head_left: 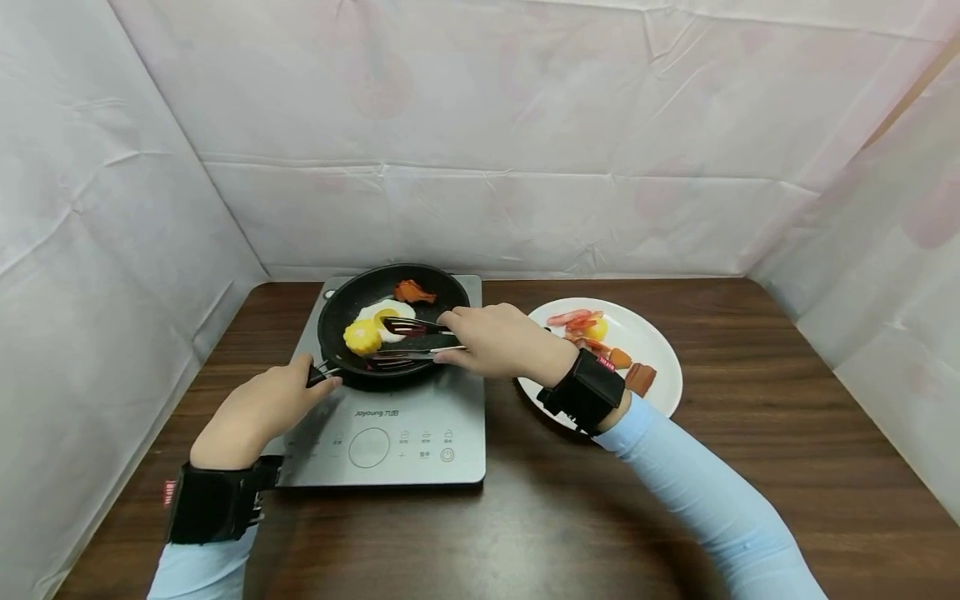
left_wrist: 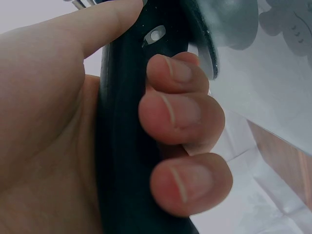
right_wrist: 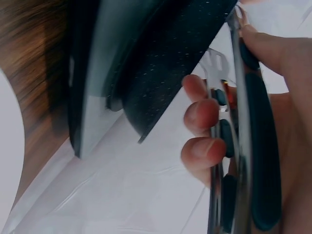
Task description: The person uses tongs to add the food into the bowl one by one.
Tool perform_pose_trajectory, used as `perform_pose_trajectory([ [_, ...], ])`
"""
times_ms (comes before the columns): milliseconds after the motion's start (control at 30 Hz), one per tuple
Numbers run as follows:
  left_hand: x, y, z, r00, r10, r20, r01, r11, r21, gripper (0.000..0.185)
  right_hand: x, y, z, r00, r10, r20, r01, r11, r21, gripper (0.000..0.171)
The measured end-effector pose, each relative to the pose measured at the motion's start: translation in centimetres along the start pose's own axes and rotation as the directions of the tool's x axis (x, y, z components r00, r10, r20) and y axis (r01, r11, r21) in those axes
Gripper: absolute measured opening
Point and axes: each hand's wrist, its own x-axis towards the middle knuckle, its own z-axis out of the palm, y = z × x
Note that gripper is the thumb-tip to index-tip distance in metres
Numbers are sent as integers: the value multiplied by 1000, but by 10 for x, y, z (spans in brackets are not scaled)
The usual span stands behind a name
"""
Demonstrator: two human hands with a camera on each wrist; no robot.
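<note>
My left hand (head_left: 258, 408) grips the black handle (left_wrist: 122, 136) of a frying pan (head_left: 356, 296), fingers curled round it. In my right hand (head_left: 498, 342) is a pair of metal tongs (right_wrist: 243, 146) with dark grips, squeezed between thumb and fingers. The tongs' slotted ends are low over the pan's right half, beside a fried egg (head_left: 397, 310). Dark reddish food shows around those ends; whether they pinch it I cannot tell. A yellow scalloped piece (head_left: 363, 337) overlaps the egg's left edge, and a reddish-brown piece (head_left: 412, 291) lies at the pan's far side.
The pan sits on a grey induction cooktop (head_left: 435, 417) with touch controls. Right of it, partly behind my right wrist, a white plate (head_left: 667, 358) bears pink strips (head_left: 573, 318), an orange piece (head_left: 619, 358) and a brown slab (head_left: 641, 378). White sheeting (head_left: 487, 217) encloses the wooden table (head_left: 750, 417).
</note>
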Motion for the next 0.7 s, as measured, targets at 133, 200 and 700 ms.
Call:
perform_pose_trajectory([
  [133,1,-1,0,1000,16,-1,-16,1000,15,81,-4,5,1,999,-6,-36,6,1000,-2,56],
  [200,1,-2,0,1000,20,0,-20,1000,16,82,-8,9,1,999,-3,-52,3,1000,-2,56],
  [700,2,-7,2,1000,27,2,-27,1000,6,84,-54,43,-3,992,62,-111,-55,996,65,56],
])
